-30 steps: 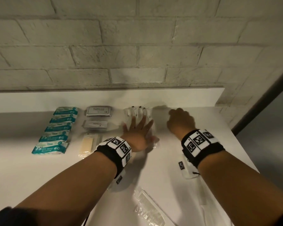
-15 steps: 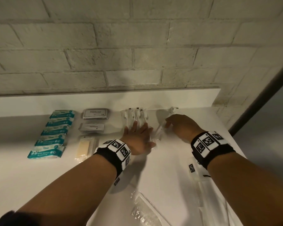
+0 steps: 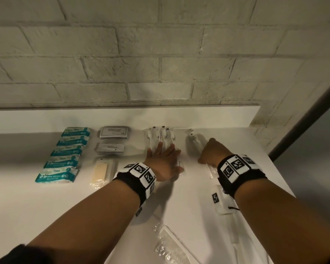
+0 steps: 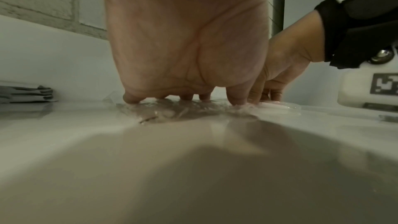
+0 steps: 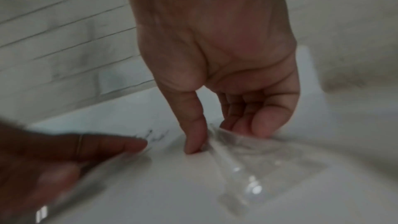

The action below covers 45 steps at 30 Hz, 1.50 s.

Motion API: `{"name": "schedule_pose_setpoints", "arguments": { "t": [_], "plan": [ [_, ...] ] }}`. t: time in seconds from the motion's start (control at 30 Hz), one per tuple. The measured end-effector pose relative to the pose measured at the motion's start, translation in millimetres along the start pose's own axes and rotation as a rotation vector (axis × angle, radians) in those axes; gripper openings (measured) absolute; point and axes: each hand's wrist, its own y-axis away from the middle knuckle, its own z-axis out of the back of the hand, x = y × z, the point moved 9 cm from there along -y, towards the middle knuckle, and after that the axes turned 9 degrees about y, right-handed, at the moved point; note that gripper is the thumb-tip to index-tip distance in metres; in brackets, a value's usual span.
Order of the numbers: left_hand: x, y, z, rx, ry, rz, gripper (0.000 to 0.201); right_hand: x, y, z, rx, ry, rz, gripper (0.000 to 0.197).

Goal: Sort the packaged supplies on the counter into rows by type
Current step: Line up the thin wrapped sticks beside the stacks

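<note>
The left hand (image 3: pixel 163 161) is lying flat, fingers straight and spread, pressing down on a bunch of clear-wrapped toothbrushes (image 3: pixel 160 137) at the far middle of the counter (image 3: pixel 27 202). In the left wrist view its fingertips (image 4: pixel 235 99) are pushing into the crinkled wrap (image 4: pixel 172 110).

Just to the right, the right hand (image 3: pixel 211 152) is resting on a single wrapped toothbrush (image 3: pixel 193 139) that is lying apart from the bunch, its head pointing to the far wall. The right wrist view, though blurred, is showing the thumb (image 5: pixel 193 125) and curled fingers (image 5: pixel 267 118) pinching the clear wrap (image 5: pixel 247 156) between them.

At the far left, five teal packs (image 3: pixel 63 154) are lying in a column running near to far. Beside them, a grey sachet (image 3: pixel 113 132), a smaller grey sachet (image 3: pixel 111 147) and a yellowish bar in clear wrap (image 3: pixel 101 171) are forming a second column.

Near the person, a wrapped comb (image 3: pixel 170 244) is lying between the forearms. Both wrists are wearing black bands with patterned white blocks (image 3: pixel 140 171).
</note>
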Motion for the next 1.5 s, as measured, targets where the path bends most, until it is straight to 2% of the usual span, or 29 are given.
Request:
{"name": "schedule_pose_setpoints", "arguments": {
  "t": [0.07, 0.13, 0.23, 0.3, 0.4, 0.5, 0.57, 0.73, 0.9, 1.0, 1.1, 1.3, 1.43, 1.5],
  "plan": [
    [-0.3, 0.9, 0.1, 0.010, 0.010, 0.003, 0.070, -3.0, -0.1, -3.8, 0.060, -0.013, -0.009, 0.047],
    [-1.4, 1.9, 1.1, 0.017, 0.024, 0.002, 0.069, -4.6, 1.8, -2.7, 0.040, -0.018, -0.015, 0.034],
    [-1.5, 2.6, 1.4, 0.024, 0.040, 0.003, 0.069, -1.8, 1.3, 9.1, -0.085, -0.085, 0.007, 0.033],
    [-0.8, 2.5, 0.6, 0.027, 0.039, 0.005, 0.069, 5.1, 4.2, 14.4, -0.147, -0.078, 0.042, 0.038],
    [-1.0, 3.1, 0.6, 0.029, 0.036, 0.008, 0.069, 28.8, 8.4, 1.0, -0.090, 0.101, 0.214, 0.038],
    [-2.7, 3.3, 2.3, 0.016, 0.022, 0.002, 0.070, 40.8, 13.8, 0.7, -0.133, 0.076, 0.303, 0.027],
    [-2.9, 3.6, 2.8, 0.019, 0.027, 0.001, 0.070, 38.3, 12.6, 8.7, -0.203, 0.053, 0.284, 0.034],
    [-2.7, 4.8, 3.1, 0.012, 0.042, -0.004, 0.068, 49.9, 16.4, -8.5, -0.096, 0.213, 0.355, 0.055],
    [-4.7, 4.9, 6.3, -0.026, 0.071, 0.010, 0.074, 77.0, 20.1, -14.8, -0.074, 0.176, 0.471, 0.056],
    [-2.9, 4.4, 6.6, -0.065, 0.034, 0.017, 0.082, 74.5, 18.1, -14.9, -0.101, 0.217, 0.423, 0.058],
    [0.7, 0.7, 3.3, -0.058, 0.054, 0.026, 0.092, 70.7, 19.3, -21.6, -0.032, 0.279, 0.393, 0.055],
    [2.5, -1.2, 5.7, -0.088, 0.042, 0.023, 0.090, 77.4, 11.5, -30.0, -0.010, 0.286, 0.436, 0.049],
    [2.1, 0.2, 4.9, -0.117, 0.008, 0.033, 0.105, 76.7, 7.5, -29.0, 0.005, 0.269, 0.425, 0.048],
    [2.5, 0.2, 4.3, -0.105, 0.010, 0.036, 0.104, 74.6, 7.3, -28.8, 0.011, 0.272, 0.416, 0.050]
  ]
}}
